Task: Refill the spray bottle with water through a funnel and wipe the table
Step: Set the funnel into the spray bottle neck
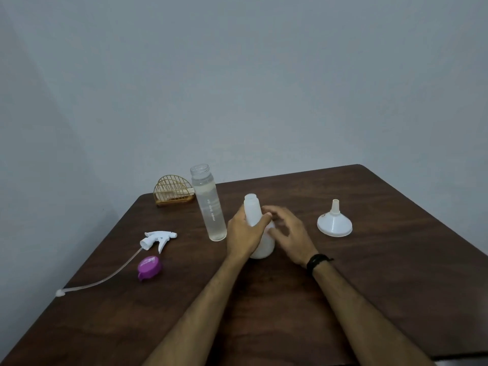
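- While the left hand (244, 233) grips it, the spray bottle (257, 228) stands upright mid-desk (369, 286), open neck up.
- Right hand (287, 233) hovers beside it, fingers loosely spread, holding nothing.
- Funnel (334, 221) sits spout-up to the right, with bare desk around it.

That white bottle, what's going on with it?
A person is getting it ready for a refill. The left hand grips the open white spray bottle standing on the table; the right hand is beside it, fingers loose. The sprayer top lies off to the left. The funnel sits upside down, unused, and the clear water bottle stands uncapped.
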Demonstrator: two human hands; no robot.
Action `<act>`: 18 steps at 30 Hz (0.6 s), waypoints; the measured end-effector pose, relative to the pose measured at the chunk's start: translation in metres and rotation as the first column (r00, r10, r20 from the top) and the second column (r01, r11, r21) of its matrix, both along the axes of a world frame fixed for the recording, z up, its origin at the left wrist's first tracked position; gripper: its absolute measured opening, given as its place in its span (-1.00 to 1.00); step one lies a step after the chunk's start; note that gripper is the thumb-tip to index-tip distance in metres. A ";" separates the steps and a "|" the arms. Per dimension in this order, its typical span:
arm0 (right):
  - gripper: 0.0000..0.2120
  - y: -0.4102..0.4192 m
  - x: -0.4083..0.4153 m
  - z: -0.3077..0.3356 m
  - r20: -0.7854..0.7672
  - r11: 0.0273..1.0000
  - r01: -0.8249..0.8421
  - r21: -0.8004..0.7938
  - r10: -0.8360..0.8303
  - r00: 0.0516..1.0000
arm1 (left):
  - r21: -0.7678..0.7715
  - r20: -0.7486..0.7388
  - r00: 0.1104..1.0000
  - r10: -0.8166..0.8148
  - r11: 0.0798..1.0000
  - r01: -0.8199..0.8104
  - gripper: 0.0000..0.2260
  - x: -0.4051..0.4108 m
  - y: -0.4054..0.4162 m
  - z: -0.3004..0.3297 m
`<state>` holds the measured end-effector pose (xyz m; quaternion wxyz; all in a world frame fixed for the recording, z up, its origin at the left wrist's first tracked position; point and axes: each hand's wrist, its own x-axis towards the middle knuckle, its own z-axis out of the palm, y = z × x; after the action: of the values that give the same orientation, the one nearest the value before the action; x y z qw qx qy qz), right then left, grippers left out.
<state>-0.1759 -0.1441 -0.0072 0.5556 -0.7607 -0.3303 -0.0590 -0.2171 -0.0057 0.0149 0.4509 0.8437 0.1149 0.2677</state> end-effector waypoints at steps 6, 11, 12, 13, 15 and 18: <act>-0.63 -0.030 0.022 0.006 0.134 0.509 0.858 0.070 -0.857 0.497 | 0.039 -0.013 1.000 0.024 0.999 -0.024 -0.63 0.000 -0.002 -0.003; -0.60 -0.059 0.044 -0.005 -0.094 0.685 0.713 -0.150 -0.728 0.679 | 0.065 -0.002 1.000 0.027 0.998 -0.027 -0.69 -0.002 -0.003 -0.004; -0.67 -0.059 0.046 -0.006 -0.098 0.694 0.700 -0.165 -0.718 0.689 | 0.071 -0.005 1.000 0.029 0.997 -0.028 -0.70 -0.003 -0.004 -0.004; -0.72 -0.058 0.047 -0.005 -0.076 0.679 0.708 -0.192 -0.730 0.679 | 0.075 -0.001 1.000 0.031 0.997 -0.030 -0.70 -0.003 -0.004 -0.004; -0.74 -0.054 0.045 -0.005 -0.023 0.650 0.732 -0.202 -0.751 0.660 | 0.080 0.007 0.999 0.034 0.996 -0.034 -0.71 -0.003 -0.004 -0.005; -0.74 -0.046 0.038 0.001 -0.069 0.716 0.698 0.016 -0.696 0.715 | 0.089 0.010 0.999 0.042 0.995 -0.043 -0.69 -0.003 -0.004 -0.005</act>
<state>-0.1382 -0.1899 -0.0060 0.5172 -0.8190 -0.0024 -0.2485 -0.2197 -0.0093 0.0099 0.4074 0.8593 0.1188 0.2855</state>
